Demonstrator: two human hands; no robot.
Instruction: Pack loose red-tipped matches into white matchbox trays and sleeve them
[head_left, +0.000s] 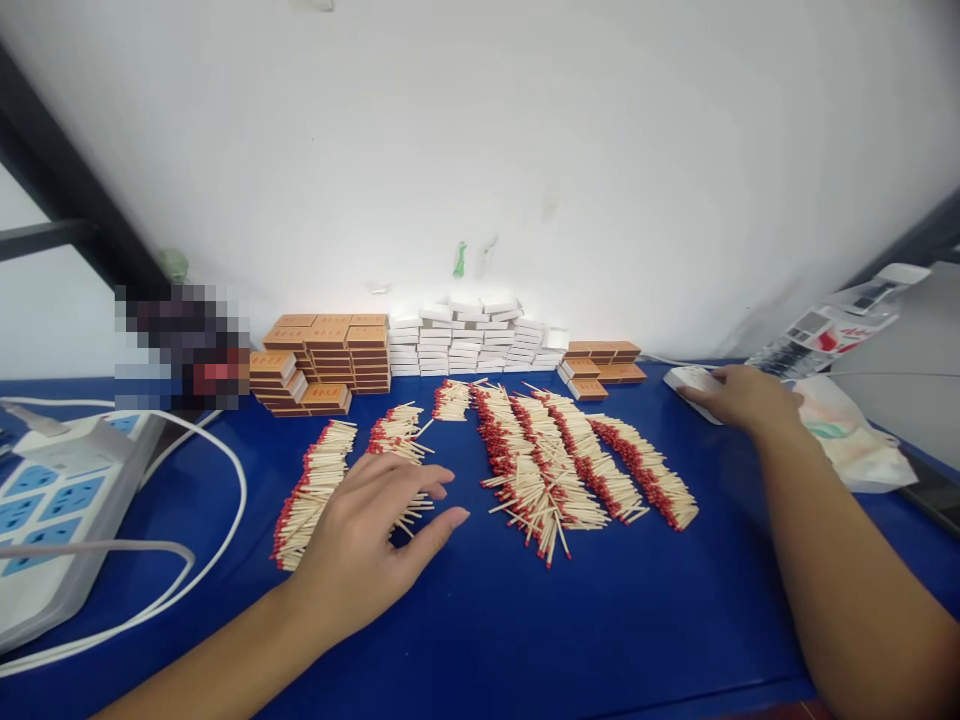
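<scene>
My left hand [375, 520] hovers over the left rows of matches, its fingers apart and holding nothing. Beneath and beside it lie a leftmost row of red-tipped matches [319, 485] and a second row [397, 430], partly hidden by the hand. Over at the right, my right hand [754, 400] is closed on a flat white object [691, 385] whose kind I cannot make out; the fingers cover part of it. Several more rows of matches [585, 450] spread between the hands, with a loose crossed pile [536, 505] at their near end.
Orange-brown matchboxes [330, 345] are stacked at the back left, white inner trays [465, 340] in the middle, and a smaller matchbox stack [600, 362] right of them. A power strip [56, 510] with white cables stands left. Plastic packaging [855, 435] lies at the right on the blue table [600, 620].
</scene>
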